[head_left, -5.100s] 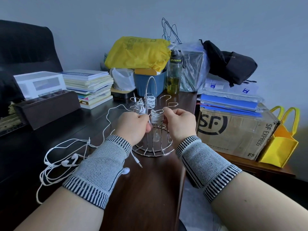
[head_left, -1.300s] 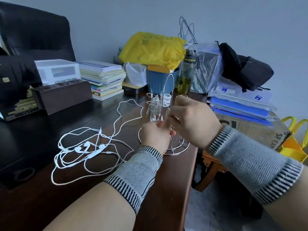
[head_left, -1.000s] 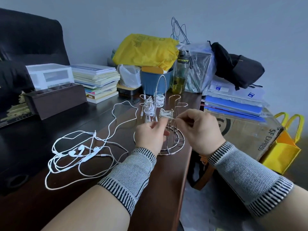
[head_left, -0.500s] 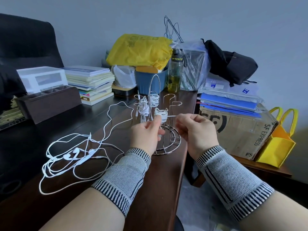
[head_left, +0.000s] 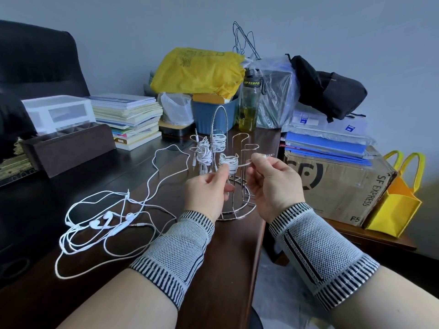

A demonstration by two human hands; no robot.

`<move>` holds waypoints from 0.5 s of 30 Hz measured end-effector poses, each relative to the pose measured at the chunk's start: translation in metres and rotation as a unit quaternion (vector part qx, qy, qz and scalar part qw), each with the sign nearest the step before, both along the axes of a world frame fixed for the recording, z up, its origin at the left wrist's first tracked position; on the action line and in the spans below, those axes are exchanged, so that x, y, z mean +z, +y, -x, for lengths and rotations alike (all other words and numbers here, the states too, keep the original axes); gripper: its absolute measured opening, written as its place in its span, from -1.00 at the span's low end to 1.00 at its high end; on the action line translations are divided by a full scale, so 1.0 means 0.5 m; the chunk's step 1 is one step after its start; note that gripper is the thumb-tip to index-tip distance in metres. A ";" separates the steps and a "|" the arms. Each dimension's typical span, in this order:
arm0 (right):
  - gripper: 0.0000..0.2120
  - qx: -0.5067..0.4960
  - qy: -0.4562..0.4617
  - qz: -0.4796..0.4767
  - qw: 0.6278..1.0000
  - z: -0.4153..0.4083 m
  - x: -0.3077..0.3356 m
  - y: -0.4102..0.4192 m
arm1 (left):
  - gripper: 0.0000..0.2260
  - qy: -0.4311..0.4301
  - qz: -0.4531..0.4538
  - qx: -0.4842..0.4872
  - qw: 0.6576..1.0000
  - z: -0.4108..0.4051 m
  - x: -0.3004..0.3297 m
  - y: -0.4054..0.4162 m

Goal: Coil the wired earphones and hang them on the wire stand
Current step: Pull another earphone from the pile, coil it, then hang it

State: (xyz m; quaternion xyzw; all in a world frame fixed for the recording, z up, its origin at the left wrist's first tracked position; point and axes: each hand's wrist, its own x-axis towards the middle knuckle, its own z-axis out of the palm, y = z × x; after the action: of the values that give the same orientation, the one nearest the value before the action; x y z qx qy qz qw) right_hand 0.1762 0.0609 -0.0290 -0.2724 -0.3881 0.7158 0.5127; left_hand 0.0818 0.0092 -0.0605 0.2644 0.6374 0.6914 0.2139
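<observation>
Your right hand (head_left: 273,184) pinches the plug end of the limp, springy cord; your left hand (head_left: 206,191) steadies the coil (head_left: 229,163) on the stand (head_left: 235,205), just beyond your fingers. Grip near the plug.

Plain grey wall (head_left: 332,24) behind a dark wooden desk (head_left: 228,269).

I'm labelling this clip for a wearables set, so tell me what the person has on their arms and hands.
Both hands are bare: no gloves, rings or watch visible on the left hand or right hand. Each wrist wears a knitted grey wrist sleeve, left and right, with dark-and-white striped cuffs at both ends; the right one shows a dark lengthwise stripe. The forearms are bare below them.
</observation>
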 end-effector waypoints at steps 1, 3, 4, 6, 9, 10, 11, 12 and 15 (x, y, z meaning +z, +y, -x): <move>-0.74 -0.016 -0.032 -0.033 0.999 -0.002 -0.002 0.003 | -0.69 0.001 0.000 0.001 1.000 0.000 0.001 0.000; -0.68 -0.046 -0.102 -0.092 0.990 -0.005 -0.008 0.008 | -0.69 -0.002 -0.001 0.001 1.000 0.000 0.002 -0.001; -0.71 -0.060 -0.133 -0.120 0.982 -0.005 -0.012 0.010 | -0.69 -0.003 0.001 -0.001 1.000 -0.001 0.003 -0.002; -0.82 -0.082 -0.182 -0.183 0.963 -0.006 -0.017 0.010 | -0.69 -0.006 0.003 -0.004 1.000 -0.003 0.004 -0.004; -0.84 -0.090 -0.203 -0.257 0.941 -0.005 -0.012 0.001 | -0.64 -0.008 -0.003 -0.005 1.000 0.000 0.001 -0.003; -0.84 -0.088 -0.196 -0.268 0.939 -0.006 -0.008 -0.002 | -0.62 -0.007 -0.004 -0.007 1.000 0.001 0.001 -0.002; -0.83 -0.085 -0.189 -0.273 0.939 -0.006 -0.005 -0.005 | -0.63 -0.006 -0.004 -0.010 1.000 0.002 -0.001 -0.002; -0.82 -0.083 -0.185 -0.276 0.939 -0.007 -0.002 -0.007 | -0.66 -0.004 -0.004 -0.011 1.000 0.002 -0.003 -0.002; -0.80 -0.091 -0.178 -0.275 0.940 -0.009 -0.001 -0.007 | -0.69 -0.001 -0.004 -0.007 1.000 0.001 -0.005 -0.001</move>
State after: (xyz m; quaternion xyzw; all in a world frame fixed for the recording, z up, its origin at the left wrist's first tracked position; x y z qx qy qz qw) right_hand 0.1809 0.0572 -0.0293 -0.2779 -0.6281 0.4711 0.5534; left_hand 0.0812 0.0087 -0.0633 0.2696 0.6322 0.6928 0.2183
